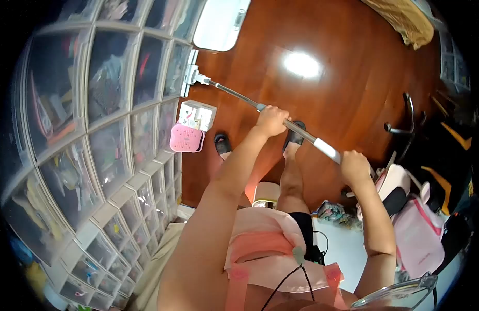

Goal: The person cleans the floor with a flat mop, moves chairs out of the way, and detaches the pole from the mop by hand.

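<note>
A long-handled flat mop (327, 149) slants across the middle of the view, its pole partly metallic and partly white. Its white head (190, 74) is at the foot of the clear drawers, upper left. My left hand (273, 121) is wrapped round the middle of the pole. Farther up, near the white grip section, my right hand (355, 168) is closed round the handle. The handle's end beyond that hand is mostly hidden.
Clear drawer units (110, 78) line the left side. Beside them are a pink stool (187, 138), a white box (197, 115) and a white lidded bin (218, 23). A pink backpack (418, 236) and a chair's metal leg (409, 122) stand right. Brown wooden floor (343, 67) shows ahead.
</note>
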Available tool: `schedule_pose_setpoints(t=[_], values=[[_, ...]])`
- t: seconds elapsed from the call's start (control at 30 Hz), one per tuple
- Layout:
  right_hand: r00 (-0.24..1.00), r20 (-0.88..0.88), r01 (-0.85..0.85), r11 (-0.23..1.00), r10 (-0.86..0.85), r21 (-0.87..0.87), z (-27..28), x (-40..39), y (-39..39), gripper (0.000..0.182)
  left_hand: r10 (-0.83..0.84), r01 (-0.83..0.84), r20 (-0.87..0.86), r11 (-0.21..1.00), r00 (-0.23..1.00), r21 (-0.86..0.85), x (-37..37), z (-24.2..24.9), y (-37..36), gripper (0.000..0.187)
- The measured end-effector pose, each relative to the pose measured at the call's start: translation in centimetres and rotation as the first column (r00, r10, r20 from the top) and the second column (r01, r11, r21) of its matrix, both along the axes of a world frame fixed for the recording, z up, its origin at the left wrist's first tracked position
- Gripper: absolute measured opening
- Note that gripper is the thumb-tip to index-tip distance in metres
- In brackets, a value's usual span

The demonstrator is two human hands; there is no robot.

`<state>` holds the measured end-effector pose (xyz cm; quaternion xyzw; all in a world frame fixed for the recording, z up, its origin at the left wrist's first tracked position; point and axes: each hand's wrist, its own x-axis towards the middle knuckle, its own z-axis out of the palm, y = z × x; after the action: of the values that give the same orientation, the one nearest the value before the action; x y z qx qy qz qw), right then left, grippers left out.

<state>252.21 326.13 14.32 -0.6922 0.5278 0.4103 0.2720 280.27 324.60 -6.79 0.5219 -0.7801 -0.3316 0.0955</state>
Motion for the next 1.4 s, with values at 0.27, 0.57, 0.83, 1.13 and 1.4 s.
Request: schedule_pose_setpoints(t=[0.27, 0.57, 0.83, 1.13, 1.4], values=[[0.968, 0.117, 0.23, 0.97, -0.22, -0.081, 6.3, -9.0, 7.5, 0.034, -0.31, 0.266, 0.082, 0.903, 0.947, 0.338, -10.1, 3.8, 3.6, 0.031], [0.858, -0.163, 0.439, 0.859, -0.488, -0.263, 27.3, -17.2, 18.9, 0.033, -0.574, 0.681, -0.455, 0.725, 0.681, 0.104, -30.6, 15.1, 13.9, 0.017], [0.869, -0.295, 0.328, 0.908, -0.398, -0.259, 22.7, -14.5, 17.7, 0.046, -0.506, 0.595, -0.425, 0.797, 0.751, 0.101, -26.1, 13.5, 12.3, 0.018], [0.961, -0.124, 0.215, 0.95, -0.247, -0.227, 13.4, -9.1, 5.0, 0.056, -0.314, 0.344, -0.22, 0.932, 0.924, 0.114, -14.5, 7.4, 1.3, 0.011], [0.951, -0.066, 0.303, 0.953, -0.302, 0.012, 5.9, -2.7, 5.0, 0.065, -0.337, 0.342, -0.062, 0.927, 0.94, 0.154, -5.9, 2.2, 1.5, 0.019]])
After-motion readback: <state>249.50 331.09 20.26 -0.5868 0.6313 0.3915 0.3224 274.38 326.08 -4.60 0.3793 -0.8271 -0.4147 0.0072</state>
